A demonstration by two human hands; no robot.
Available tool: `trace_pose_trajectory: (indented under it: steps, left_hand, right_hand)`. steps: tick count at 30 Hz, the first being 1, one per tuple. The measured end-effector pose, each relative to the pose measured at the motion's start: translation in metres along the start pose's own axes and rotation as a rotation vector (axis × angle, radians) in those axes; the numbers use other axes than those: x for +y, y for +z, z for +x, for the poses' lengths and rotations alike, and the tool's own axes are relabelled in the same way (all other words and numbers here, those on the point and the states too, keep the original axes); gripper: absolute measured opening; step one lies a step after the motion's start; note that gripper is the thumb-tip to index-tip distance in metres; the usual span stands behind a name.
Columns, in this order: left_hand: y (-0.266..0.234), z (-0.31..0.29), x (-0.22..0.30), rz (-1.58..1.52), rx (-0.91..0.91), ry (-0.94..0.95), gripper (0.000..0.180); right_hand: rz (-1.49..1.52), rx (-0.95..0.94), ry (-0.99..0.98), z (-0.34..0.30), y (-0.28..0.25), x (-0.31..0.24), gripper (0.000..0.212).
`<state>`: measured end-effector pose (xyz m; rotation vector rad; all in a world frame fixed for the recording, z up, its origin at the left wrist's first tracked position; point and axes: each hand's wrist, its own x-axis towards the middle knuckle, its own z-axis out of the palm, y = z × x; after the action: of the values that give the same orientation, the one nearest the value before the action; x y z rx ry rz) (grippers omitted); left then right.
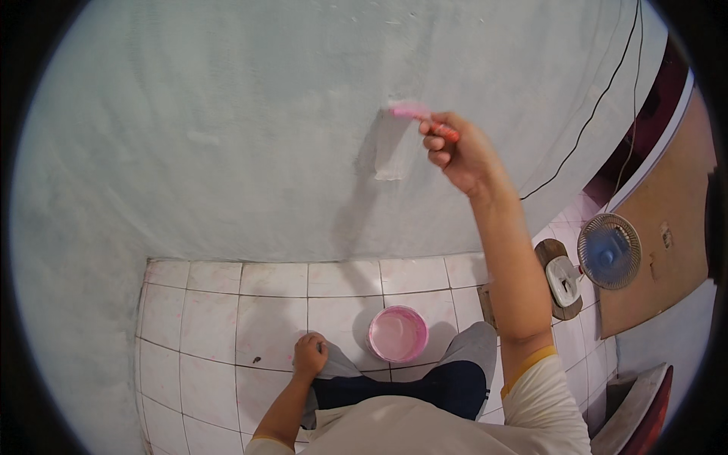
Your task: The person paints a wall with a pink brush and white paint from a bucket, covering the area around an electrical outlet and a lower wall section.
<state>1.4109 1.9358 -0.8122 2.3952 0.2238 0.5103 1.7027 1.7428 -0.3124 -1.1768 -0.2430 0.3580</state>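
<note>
My right hand (pixel 462 148) is raised before the wall, closed around the orange handle of a small paint roller (pixel 409 112). The roller's pink head is blurred and sits at the top of a pale, wet-looking strip (pixel 390 155) on the wall. My left hand (pixel 309 355) rests by my left knee with its fingers curled in, and nothing shows in it. Between my knees a round pink bucket (pixel 426 334) stands on the floor, holding pale pink paint (pixel 394 335).
The grey wall (pixel 227 136) meets a white tiled floor (pixel 273 311) in front of me. To the right stand a fan (pixel 609 250) with a white base and a brown board (pixel 660 220). Black cables (pixel 580 136) hang down the wall. A dark speck (pixel 256 359) lies on the tiles.
</note>
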Motion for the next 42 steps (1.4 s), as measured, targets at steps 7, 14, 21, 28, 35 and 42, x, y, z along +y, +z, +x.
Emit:
trace_pose_trajectory:
  steps: [7, 14, 21, 28, 35, 42]
  left_hand:
    - [-0.003, -0.004, -0.006, -0.035, -0.028, -0.081, 0.011]
    - [-0.003, -0.003, -0.004, -0.029, -0.054, -0.097, 0.011]
    - [-0.001, -0.003, -0.004, -0.008, -0.047, -0.116, 0.008]
    - [0.001, -0.004, -0.008, 0.013, -0.011, -0.107, 0.009]
    - [-0.003, -0.003, 0.003, 0.051, -0.023, -0.122, 0.009]
    - [-0.008, -0.004, 0.003, 0.048, -0.061, -0.183, 0.011]
  right_hand:
    - [-0.241, -0.002, -0.028, -0.050, -0.010, 0.012, 0.017]
    - [-1.134, 0.028, -0.002, -0.021, -0.066, 0.129, 0.030]
    - [-1.593, 0.030, -0.116, 0.026, -0.053, 0.100, 0.027]
    - [-1.733, -0.048, -0.272, 0.050, 0.006, -0.034, 0.027]
    - [-1.815, 0.034, -0.503, 0.042, 0.063, -0.163, 0.031]
    - [-1.659, 0.287, -0.606, -0.002, 0.094, -0.202, 0.032]
